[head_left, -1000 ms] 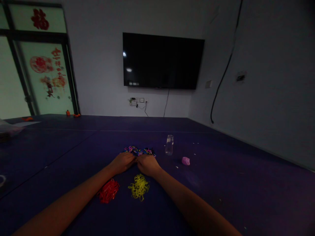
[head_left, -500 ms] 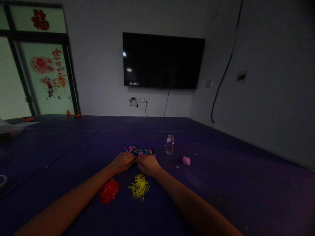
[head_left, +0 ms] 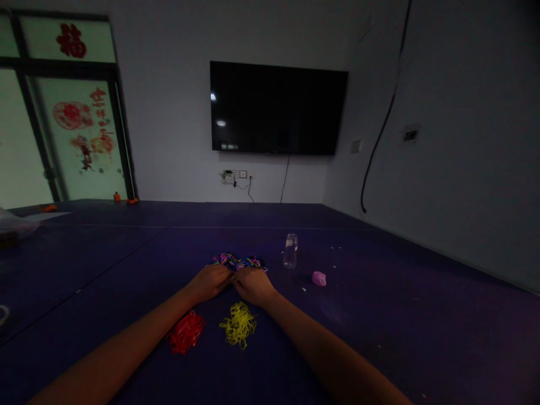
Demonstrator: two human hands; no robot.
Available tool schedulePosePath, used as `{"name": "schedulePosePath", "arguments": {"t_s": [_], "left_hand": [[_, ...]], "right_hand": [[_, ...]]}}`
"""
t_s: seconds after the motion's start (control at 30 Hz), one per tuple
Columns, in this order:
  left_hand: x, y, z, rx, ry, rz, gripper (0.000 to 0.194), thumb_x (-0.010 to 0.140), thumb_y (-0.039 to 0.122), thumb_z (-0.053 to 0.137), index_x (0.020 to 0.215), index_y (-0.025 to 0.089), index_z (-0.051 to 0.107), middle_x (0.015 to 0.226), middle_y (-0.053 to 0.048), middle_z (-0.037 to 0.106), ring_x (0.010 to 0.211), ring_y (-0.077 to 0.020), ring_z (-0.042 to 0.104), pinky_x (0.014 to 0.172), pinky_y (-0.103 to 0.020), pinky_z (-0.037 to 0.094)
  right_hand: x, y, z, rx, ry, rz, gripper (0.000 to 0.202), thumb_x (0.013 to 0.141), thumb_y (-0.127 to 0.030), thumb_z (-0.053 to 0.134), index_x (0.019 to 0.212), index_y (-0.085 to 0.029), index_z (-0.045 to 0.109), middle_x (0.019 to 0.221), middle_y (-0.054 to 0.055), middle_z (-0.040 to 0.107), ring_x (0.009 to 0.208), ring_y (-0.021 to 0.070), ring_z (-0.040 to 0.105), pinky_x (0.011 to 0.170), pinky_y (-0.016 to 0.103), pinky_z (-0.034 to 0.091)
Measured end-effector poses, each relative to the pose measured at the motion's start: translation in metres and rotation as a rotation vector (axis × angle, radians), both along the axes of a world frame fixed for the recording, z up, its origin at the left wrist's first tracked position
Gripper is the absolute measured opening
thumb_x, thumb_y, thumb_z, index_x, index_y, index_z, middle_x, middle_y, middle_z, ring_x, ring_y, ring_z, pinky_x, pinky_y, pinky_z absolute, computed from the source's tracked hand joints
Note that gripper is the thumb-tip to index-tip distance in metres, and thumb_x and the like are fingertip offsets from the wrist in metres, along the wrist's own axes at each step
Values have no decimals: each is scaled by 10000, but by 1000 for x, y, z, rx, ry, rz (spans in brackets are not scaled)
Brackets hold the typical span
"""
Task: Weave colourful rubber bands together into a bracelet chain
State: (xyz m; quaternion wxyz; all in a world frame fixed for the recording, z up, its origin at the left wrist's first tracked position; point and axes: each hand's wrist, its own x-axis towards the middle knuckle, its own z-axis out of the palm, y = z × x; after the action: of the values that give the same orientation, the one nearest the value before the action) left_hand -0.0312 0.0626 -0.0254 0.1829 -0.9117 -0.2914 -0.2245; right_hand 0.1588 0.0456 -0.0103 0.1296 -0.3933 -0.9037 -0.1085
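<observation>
My left hand (head_left: 212,281) and my right hand (head_left: 253,285) meet at the near edge of a pile of mixed-colour rubber bands (head_left: 240,262). The fingers of both curl inward and are closed; what they grip, if anything, is hidden or too small to name. Nearer to me, a heap of red rubber bands (head_left: 186,332) lies beside my left forearm. A heap of yellow rubber bands (head_left: 238,324) sits to its right, just below my right hand.
A clear bottle (head_left: 291,251) stands upright right of the pile. Near it lies a crumpled pink lump (head_left: 319,278), with small white scraps about. The purple surface (head_left: 379,315) reaches back to the wall under a television (head_left: 278,109). A plastic bag (head_left: 14,225) lies far left.
The whole view has shifted slightly, so everything appears a little lower. Both hands stay together by the mixed pile, with hardly any movement of the fingers visible.
</observation>
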Motion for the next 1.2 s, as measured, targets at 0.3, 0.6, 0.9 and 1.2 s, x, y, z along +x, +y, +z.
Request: {"name": "schedulePosePath", "arguments": {"t_s": [0.3,0.6,0.9,1.2], "left_hand": [[0,0,1,-12,4,7,388,1000,323,249,779,174,531,710,-43,571,680,-162,539,642,-267,421],[1,-2,2,-21,-10,9,372,1002,324,271,772,179,525,703,-36,565,671,-159,541,635,-264,410],[0,-1,1,-10,4,9,344,998,308,300,761,177,513,711,-36,562,664,-162,535,621,-266,390],[-1,1,-1,-8,18,23,381,1005,329,278,771,171,534,706,-37,564,672,-162,540,622,-267,398]], "right_hand": [[-1,-2,2,-17,-17,-21,247,924,-275,404,962,-155,616,989,117,683,914,208,637,759,272,455],[-1,-2,2,-16,-15,-23,231,891,-235,417,942,-144,624,972,127,685,903,219,634,751,287,453],[-1,-3,0,4,-12,-13,258,902,-241,401,952,-137,632,966,122,686,895,220,634,739,282,448],[-1,-2,1,4,-23,-9,280,920,-265,383,945,-142,634,963,118,686,898,220,633,734,282,450]]}}
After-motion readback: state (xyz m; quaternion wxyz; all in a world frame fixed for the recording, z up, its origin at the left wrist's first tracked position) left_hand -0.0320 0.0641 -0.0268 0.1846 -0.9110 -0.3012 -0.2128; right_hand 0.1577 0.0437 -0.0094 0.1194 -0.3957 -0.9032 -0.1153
